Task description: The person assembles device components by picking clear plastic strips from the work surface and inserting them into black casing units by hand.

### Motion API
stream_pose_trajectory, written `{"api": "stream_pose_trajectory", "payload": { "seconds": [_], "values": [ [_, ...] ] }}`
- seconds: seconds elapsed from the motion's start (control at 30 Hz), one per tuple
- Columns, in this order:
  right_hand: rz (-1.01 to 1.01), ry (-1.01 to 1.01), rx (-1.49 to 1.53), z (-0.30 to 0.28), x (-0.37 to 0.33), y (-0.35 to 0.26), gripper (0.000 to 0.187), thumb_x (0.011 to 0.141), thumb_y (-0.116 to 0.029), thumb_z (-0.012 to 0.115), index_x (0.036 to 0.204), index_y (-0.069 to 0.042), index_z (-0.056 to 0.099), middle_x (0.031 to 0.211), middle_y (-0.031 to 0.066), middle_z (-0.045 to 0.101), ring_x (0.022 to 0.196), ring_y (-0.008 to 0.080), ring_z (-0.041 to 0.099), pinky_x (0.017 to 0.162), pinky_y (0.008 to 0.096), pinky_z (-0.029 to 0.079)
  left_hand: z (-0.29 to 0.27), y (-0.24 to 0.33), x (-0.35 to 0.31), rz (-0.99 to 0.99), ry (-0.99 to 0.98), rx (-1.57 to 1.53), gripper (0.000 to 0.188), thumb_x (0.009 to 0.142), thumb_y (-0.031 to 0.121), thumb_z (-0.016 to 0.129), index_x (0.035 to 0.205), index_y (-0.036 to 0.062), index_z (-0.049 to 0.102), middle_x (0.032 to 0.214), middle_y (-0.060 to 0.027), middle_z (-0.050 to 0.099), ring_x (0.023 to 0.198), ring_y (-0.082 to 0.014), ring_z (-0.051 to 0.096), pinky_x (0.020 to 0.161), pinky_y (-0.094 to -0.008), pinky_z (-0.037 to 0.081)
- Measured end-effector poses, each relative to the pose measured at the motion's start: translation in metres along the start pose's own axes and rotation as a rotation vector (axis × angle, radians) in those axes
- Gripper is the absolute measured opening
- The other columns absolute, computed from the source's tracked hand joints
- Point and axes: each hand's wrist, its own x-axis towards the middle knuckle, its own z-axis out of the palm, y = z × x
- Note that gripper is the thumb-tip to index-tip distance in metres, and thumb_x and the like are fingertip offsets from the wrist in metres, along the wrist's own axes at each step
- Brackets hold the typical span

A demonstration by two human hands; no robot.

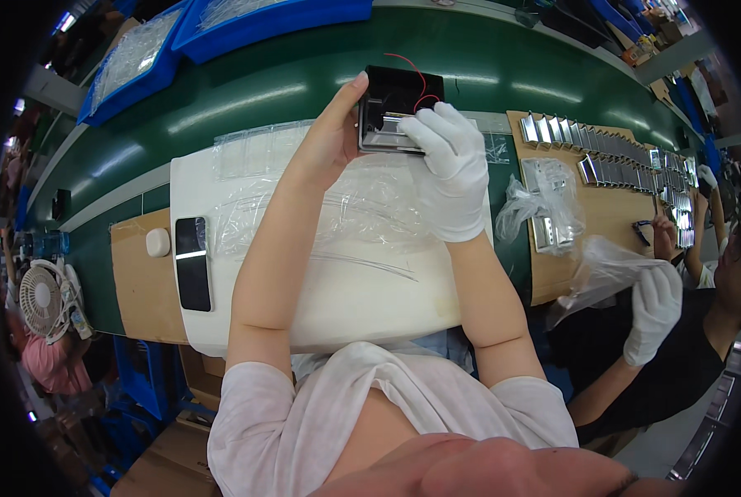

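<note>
My bare left hand point(330, 137) grips a shallow black plastic housing point(389, 85) by its left side, tilted above the far part of the white work surface point(337, 311). A shiny silver piece point(384, 137) shows in the near part of the housing. Thin red wire point(423, 80) loops up out of it. My right hand point(449, 161), in a white glove, is closed over the housing's near right corner. Its bent fingertips reach in by the silver piece; the thumb is hidden. Below lie clear plastic film point(362, 215) and thin wires point(362, 262).
At left, a phone point(193, 265) and a small white case point(157, 242) lie beside cardboard. Blue trays point(271, 26) stand at the back. Rows of silver metal parts point(615, 172) fill cardboard on the right, where a co-worker's gloved hand point(655, 311) handles a clear bag point(598, 273).
</note>
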Motion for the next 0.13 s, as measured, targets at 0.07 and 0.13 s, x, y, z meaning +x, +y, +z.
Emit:
{"api": "stream_pose_trajectory", "payload": {
  "seconds": [0.07,0.13],
  "values": [
    [-0.014,-0.019,-0.025,0.0026,-0.0019,0.0037,0.055,0.068,0.002,0.074,0.119,-0.016,0.071,0.125,0.003,0.067,0.118,0.0269,0.06,0.101,0.0373,0.047,-0.0024,0.001,0.0002,0.018,0.019,0.096,0.06,0.095,0.05,0.061,0.131,0.0019,0.061,0.118,-0.0194,0.07,0.101,-0.0315,0.072,0.087,-0.0352,0.058],
    [-0.04,-0.056,-0.078,0.0052,-0.0039,0.0076,0.058,0.07,0.001,0.073,0.125,-0.017,0.068,0.127,0.0043,0.066,0.118,0.0282,0.06,0.102,0.0376,0.048,-0.0048,0.0021,-0.0001,0.051,0.052,0.287,0.068,0.092,0.051,0.065,0.137,0.0011,0.057,0.121,-0.0207,0.069,0.107,-0.0346,0.071,0.095,-0.0368,0.057]
  ]
}}
